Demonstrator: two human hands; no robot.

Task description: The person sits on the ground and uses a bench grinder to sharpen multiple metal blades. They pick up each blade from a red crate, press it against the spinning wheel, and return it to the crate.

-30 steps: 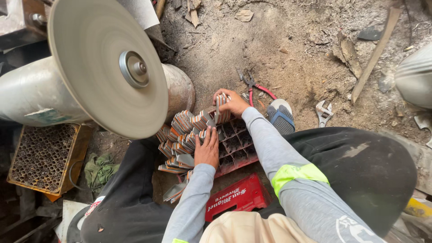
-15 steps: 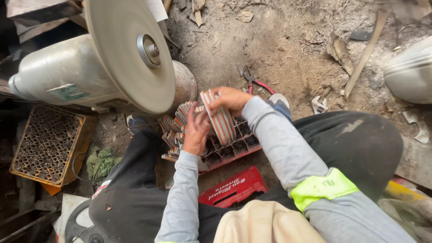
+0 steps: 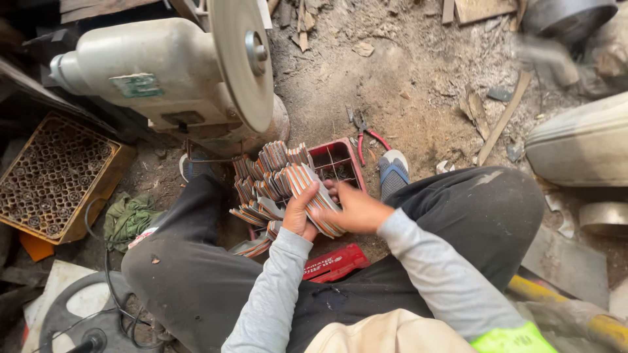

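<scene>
Head view, looking down at a seated person's lap and a dusty earth floor [image 3: 418, 98]. At centre frame both hands meet on a curved stack of thin flat pieces [image 3: 320, 206], striped orange, grey and white along their edges. The left hand [image 3: 299, 214] clasps the stack from its near side, its fingers wrapped round it; the right hand [image 3: 353, 210] grips the other side, its fingers closed on the same stack. More fanned bundles of striped pieces [image 3: 268, 173] stand just above and left of the hands, in and beside a red plastic crate with divided cells [image 3: 337, 160].

A flat red package [image 3: 335, 263] with pale print lies at lower centre, between the person's dark trousered legs. A green rectangular label [image 3: 137, 85] sits on the pale, smooth motor housing [image 3: 131, 72] at upper left, beside a large round grinding disc [image 3: 242, 59].

At far left a yellow crate [image 3: 55, 176] shows a honeycomb of round holes. Red-handled pliers [image 3: 366, 140] lie on open ground right of the red crate, near a blue and grey shoe [image 3: 394, 171].
</scene>
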